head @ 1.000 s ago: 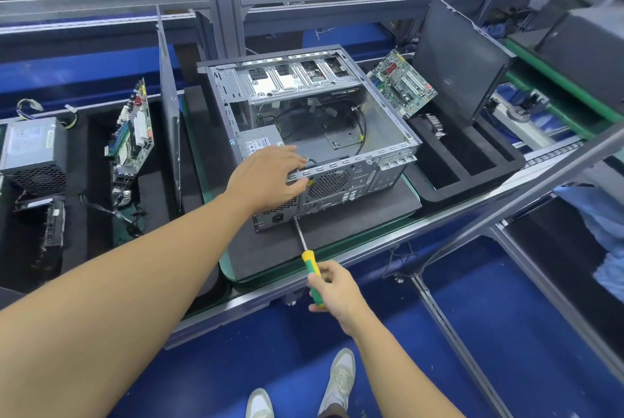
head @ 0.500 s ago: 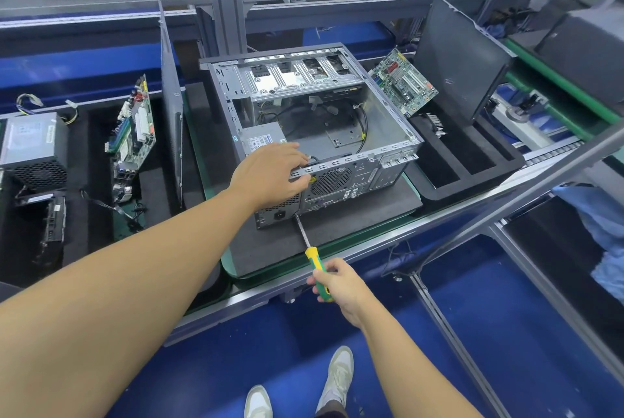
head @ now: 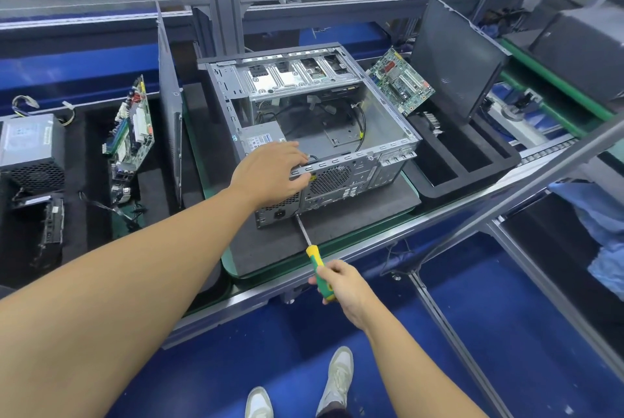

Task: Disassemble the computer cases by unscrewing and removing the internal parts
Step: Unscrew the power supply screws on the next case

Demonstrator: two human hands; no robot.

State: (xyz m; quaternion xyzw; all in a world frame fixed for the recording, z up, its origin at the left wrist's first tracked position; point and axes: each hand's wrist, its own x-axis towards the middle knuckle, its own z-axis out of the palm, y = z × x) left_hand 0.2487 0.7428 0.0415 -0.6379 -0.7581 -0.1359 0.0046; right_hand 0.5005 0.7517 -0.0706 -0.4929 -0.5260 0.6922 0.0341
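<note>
An open grey computer case [head: 385,107] lies on its side on a dark mat, its rear panel facing me. A power supply [head: 261,137] sits inside at the near left corner. My left hand [head: 270,174] grips the top edge of the rear panel, thumb on the outside and fingers curled over the rim. My right hand [head: 341,286] holds a yellow-and-green screwdriver [head: 319,269] by the handle. Its shaft points up to the lower rear panel, the tip touching it beside the power socket.
A motherboard [head: 401,80] and a black side panel [head: 456,66] lean in a black foam tray [head: 472,174] on the right. On the left stand another power supply [head: 30,147], a motherboard [head: 131,127] and an upright panel [head: 167,97]. A metal frame bar [head: 506,201] crosses at the right.
My right hand and the screwdriver have shifted slightly right and down along the bench edge. My left hand keeps its grip on the case rim.
</note>
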